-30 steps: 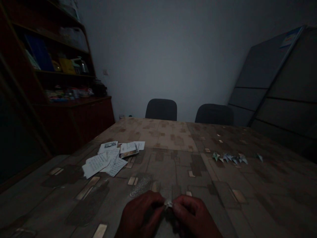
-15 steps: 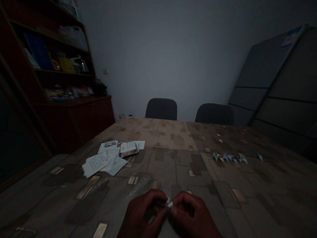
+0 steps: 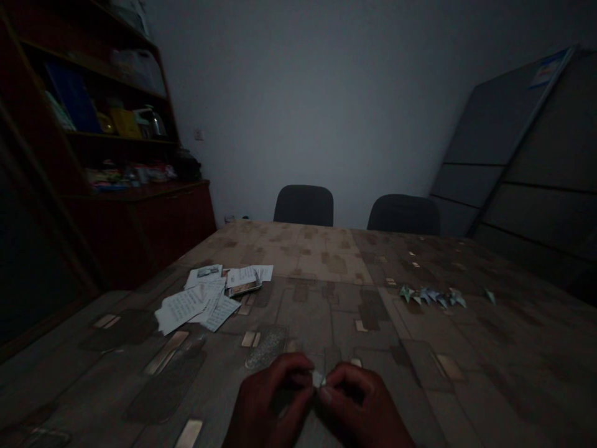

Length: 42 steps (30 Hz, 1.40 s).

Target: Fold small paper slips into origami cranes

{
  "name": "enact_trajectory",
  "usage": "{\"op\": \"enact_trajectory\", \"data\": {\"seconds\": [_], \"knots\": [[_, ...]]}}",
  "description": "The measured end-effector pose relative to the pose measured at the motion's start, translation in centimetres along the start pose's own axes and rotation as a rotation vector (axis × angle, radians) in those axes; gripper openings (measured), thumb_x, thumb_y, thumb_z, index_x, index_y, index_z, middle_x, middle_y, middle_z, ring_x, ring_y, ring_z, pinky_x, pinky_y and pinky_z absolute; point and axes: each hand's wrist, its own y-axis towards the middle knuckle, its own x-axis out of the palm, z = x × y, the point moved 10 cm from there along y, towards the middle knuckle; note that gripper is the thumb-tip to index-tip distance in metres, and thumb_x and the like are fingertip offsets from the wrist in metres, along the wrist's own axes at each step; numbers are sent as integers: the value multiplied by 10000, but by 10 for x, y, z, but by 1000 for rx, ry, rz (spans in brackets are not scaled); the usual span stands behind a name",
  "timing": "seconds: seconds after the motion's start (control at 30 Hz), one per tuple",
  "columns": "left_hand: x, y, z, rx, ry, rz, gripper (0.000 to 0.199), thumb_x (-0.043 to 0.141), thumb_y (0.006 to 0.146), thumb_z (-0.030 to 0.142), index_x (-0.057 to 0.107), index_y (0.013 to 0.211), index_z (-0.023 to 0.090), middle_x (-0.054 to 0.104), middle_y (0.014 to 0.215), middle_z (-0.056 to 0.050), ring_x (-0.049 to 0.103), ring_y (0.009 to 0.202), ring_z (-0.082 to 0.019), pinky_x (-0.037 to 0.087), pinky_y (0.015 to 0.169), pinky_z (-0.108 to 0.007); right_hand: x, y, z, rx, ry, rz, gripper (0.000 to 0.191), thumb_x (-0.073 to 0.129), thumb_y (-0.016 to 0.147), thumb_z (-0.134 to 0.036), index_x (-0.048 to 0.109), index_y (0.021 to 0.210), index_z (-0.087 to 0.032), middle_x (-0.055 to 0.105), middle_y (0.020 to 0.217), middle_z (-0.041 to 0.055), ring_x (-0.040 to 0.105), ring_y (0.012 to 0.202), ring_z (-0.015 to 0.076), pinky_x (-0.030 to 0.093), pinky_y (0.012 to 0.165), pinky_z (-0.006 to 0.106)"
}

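Between my two hands, just over the near part of the table, is a small piece of folded white paper [image 3: 318, 378]. My left hand [image 3: 273, 398] pinches its left side with thumb and forefinger. From the right, the thumb and forefinger of my right hand [image 3: 361, 401] close on the other side. Most of the paper is hidden behind the fingertips, so its folded shape is hard to make out. At the right lies a row of several small folded paper pieces [image 3: 441, 298], pointed in shape, with a single one [image 3: 489, 296] set apart.
Printed paper sheets [image 3: 186, 306] lie loosely piled at the left on the patterned tablecloth [image 3: 298, 249]. Two dark chairs [image 3: 304, 205] stand behind the table's far edge. A shelf cabinet [image 3: 140, 193] is at the left, grey panels [image 3: 494, 137] at the right. The room is dim.
The folded paper has turned slightly between my fingertips and shows a flatter face. Both hands stay in nearly the same place; the things on the table have not moved.
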Motion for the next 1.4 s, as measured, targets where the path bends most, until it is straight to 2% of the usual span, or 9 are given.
{"op": "enact_trajectory", "data": {"seconds": [0.07,0.17,0.43,0.63,0.73,0.83,1.0,1.23,1.4], "knots": [[2,1,-5,-83,-41,-15,209,680,701,119,706,858,255,740,656,42,714,610,-162,548,606,-196,-1,-1,1,-3,-35,11,345,765,688,-485,697,622,-153,523,525,-27,441,522,113,342,527,230],[5,3,-6,-107,-83,-49,176,676,715,154,710,865,241,744,668,28,717,619,-167,550,607,-206,-1,-1,-2,-24,-87,3,313,754,705,-452,698,629,-153,527,539,-26,447,534,116,346,525,223],[7,1,-11,-143,-113,-71,173,667,740,185,697,905,224,742,676,16,718,638,-172,552,624,-225,-2,-4,-29,-258,-162,10,114,713,751,-241,718,658,-174,560,649,-14,535,606,133,414,571,227],[17,0,-17,-218,-247,-118,199,660,742,188,694,937,216,742,667,13,708,624,-172,533,600,-237,-5,-9,-40,-363,-148,86,112,672,747,-142,707,650,-187,652,830,39,632,777,177,475,675,259],[21,-1,-20,-251,-353,-118,245,657,746,170,670,987,210,714,652,28,685,587,-157,521,578,-239,-4,-8,-40,-376,-148,71,126,664,769,-143,713,659,-182,676,783,41,648,773,183,480,704,274],[23,-3,-27,-312,-418,-108,251,662,737,158,655,985,197,689,643,36,669,574,-148,511,564,-237,-4,-7,-36,-372,-142,58,123,655,766,-150,702,655,-173,661,740,34,628,698,168,470,630,254],[23,-4,-28,-331,-418,-84,307,698,670,113,663,962,199,719,700,19,680,650,-149,499,607,-229,-9,-6,-36,-383,-132,83,120,663,734,-107,673,641,-183,660,717,20,625,687,164,472,629,241],[24,-3,-25,-354,-446,-89,291,700,682,124,679,963,199,717,663,29,660,624,-135,473,593,-214,-10,-8,-37,-406,-94,99,121,677,733,-106,687,646,-191,660,707,14,623,667,161,470,610,235],[29,-5,-30,-374,-443,-103,319,678,678,116,671,987,194,687,648,40,639,594,-134,453,574,-228,-6,-13,-47,-511,-238,95,167,637,762,-68,629,649,-192,639,705,3,621,675,156,467,617,235]]}}
